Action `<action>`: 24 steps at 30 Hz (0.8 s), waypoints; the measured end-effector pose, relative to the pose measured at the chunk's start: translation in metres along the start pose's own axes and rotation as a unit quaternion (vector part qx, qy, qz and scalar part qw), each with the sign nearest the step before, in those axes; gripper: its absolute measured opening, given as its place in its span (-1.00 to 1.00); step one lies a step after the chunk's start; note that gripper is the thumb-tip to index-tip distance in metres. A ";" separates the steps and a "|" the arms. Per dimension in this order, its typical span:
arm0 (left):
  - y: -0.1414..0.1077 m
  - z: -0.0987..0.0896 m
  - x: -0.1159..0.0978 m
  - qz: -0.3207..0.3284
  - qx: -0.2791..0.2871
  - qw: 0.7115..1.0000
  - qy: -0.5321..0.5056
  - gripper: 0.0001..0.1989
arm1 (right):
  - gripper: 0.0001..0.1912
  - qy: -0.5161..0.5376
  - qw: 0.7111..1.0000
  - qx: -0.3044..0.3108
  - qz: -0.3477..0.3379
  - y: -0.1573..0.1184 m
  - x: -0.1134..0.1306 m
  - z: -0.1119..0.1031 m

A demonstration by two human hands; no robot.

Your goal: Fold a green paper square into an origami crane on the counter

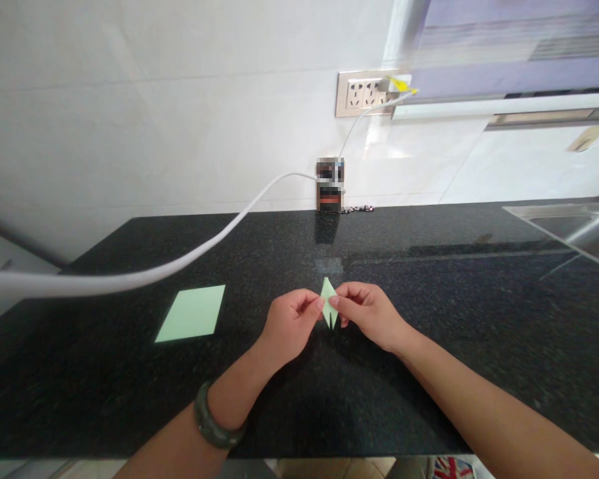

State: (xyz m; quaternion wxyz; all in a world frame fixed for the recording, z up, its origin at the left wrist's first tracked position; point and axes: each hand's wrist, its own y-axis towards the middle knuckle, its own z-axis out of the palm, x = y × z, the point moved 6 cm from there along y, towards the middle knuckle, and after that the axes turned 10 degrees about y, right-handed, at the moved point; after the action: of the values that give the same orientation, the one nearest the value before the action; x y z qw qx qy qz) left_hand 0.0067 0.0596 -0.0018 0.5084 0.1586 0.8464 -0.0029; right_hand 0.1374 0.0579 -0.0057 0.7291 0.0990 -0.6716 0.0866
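Observation:
A small piece of folded light-green paper (328, 293) is held up between my two hands, just above the dark countertop. It is a narrow diamond with a slit at its lower end. My left hand (292, 322) pinches its left edge between thumb and fingers. On the other side, my right hand (372, 311) grips the right edge, thumb in front and fingers behind. Part of the paper is covered by my thumbs. To the left of my hands lies a flat stack or sheet of light-green paper (192, 314).
The black speckled countertop (130, 392) runs along a white tiled wall. A pixelated device (330, 185) leans there, with a beaded strap beside it. A white cable (219, 233) arcs across the left foreground. Wall sockets (362, 93) sit above, and a metal sink (589, 229) is at right.

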 end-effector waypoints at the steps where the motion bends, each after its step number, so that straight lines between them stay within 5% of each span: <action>1: -0.001 -0.001 -0.001 0.006 -0.006 1.000 0.015 -0.76 | -0.74 -0.003 1.000 -0.001 0.002 0.000 0.000 0.000; 12: -0.003 0.000 -0.006 0.020 0.008 1.000 -0.005 -0.78 | -0.72 0.021 0.999 -0.038 -0.004 -0.003 0.000 -0.002; 17: -0.001 0.001 0.001 -0.015 0.008 0.999 -0.047 -0.77 | -0.74 0.081 0.996 -0.007 0.026 0.001 -0.008 -0.001; 24: 0.000 0.012 0.002 -0.074 0.050 0.986 -0.140 -0.78 | -0.75 0.078 0.994 -0.069 -0.022 -0.001 -0.002 -0.004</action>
State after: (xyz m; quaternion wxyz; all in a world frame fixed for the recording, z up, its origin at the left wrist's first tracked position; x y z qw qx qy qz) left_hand 0.0167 0.0580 -0.0091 0.6119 0.1190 0.7749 -0.1046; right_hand 0.1410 0.0580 -0.0086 0.7864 0.0561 -0.6143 0.0318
